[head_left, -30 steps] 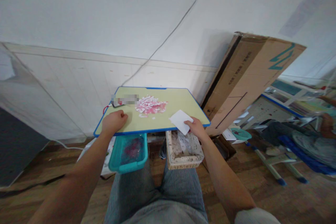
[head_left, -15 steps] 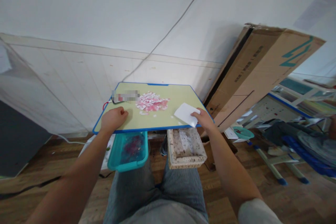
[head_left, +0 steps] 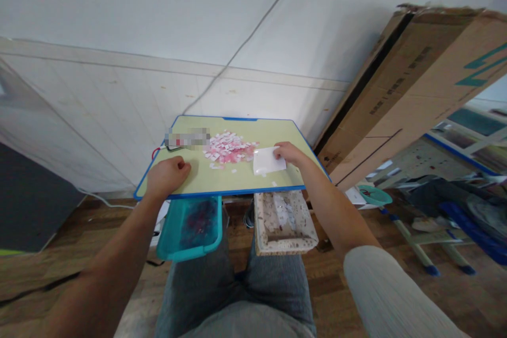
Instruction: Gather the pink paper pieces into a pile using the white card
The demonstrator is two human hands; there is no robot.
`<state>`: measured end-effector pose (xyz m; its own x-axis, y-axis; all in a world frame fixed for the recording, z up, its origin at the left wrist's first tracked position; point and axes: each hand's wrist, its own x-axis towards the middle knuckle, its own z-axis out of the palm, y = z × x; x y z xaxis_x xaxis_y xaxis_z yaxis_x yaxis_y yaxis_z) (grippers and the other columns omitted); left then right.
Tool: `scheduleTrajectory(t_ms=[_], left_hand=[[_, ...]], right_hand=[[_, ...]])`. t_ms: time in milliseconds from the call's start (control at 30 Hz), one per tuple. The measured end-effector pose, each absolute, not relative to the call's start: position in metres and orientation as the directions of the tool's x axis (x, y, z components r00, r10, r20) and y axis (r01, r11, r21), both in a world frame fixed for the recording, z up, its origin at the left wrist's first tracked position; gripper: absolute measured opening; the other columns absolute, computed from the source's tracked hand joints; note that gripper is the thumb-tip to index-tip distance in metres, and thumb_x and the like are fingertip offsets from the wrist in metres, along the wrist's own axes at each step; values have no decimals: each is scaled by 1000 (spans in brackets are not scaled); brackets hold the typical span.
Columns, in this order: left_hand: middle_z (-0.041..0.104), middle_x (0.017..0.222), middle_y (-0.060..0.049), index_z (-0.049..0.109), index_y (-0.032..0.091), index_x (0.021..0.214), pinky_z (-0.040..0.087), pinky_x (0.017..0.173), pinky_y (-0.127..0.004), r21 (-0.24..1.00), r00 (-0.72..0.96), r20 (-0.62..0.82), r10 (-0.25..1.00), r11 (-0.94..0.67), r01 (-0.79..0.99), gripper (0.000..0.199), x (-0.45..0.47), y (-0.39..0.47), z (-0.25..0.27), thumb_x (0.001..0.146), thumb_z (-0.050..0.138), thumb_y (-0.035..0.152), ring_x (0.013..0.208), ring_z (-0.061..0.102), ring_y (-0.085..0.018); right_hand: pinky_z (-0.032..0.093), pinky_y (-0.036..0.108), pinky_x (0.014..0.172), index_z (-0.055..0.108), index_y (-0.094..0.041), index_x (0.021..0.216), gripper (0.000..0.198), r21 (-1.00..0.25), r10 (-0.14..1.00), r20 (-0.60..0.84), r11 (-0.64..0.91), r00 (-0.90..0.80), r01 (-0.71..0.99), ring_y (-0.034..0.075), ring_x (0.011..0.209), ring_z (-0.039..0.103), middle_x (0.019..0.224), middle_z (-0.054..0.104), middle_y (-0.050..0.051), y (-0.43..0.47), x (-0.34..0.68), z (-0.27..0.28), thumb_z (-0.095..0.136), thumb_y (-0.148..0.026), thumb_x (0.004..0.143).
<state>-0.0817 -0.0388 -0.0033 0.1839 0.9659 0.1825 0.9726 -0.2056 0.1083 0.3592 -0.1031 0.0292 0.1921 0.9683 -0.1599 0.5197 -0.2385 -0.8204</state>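
Note:
My right hand [head_left: 289, 153] pinches the upper right corner of a white card or stiff sheet [head_left: 264, 161]. The sheet reaches the right edge of a pile of small white and pink paper-like pieces [head_left: 227, 148] in the middle of the yellow-green table [head_left: 237, 182]. Over the table's left front part, my left hand [head_left: 169, 174] is curled with its fingers closed; anything inside is hidden. Beyond it, at the back left, lies a phone-like object [head_left: 174, 142], partly blurred out.
Below the table's front edge, a teal tub [head_left: 166, 240] with dark reddish contents sits at left and a speckled basket [head_left: 287, 248] with white scraps at right. A tall cardboard box [head_left: 376, 100] leans on the wall at right. Another desk [head_left: 455, 153] stands beyond.
My right hand has moved left and away from me, carrying the white sheet from the front right edge to the pile. The left hand stays curled in much the same place.

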Motion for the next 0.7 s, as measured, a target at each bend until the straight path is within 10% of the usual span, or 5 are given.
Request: scheduleTrajectory(t_ms=[700], left_hand=[[74, 95, -12, 72, 24, 92, 42, 68, -35, 111, 140, 157, 978, -158, 981, 47, -75, -44, 2, 90, 40, 58, 90, 66, -30]], right_hand=[[34, 25, 51, 58, -20, 77, 17, -852, 963, -105, -216, 249, 477, 14, 61, 48, 63, 51, -3, -173, 371, 31, 60, -28, 62]])
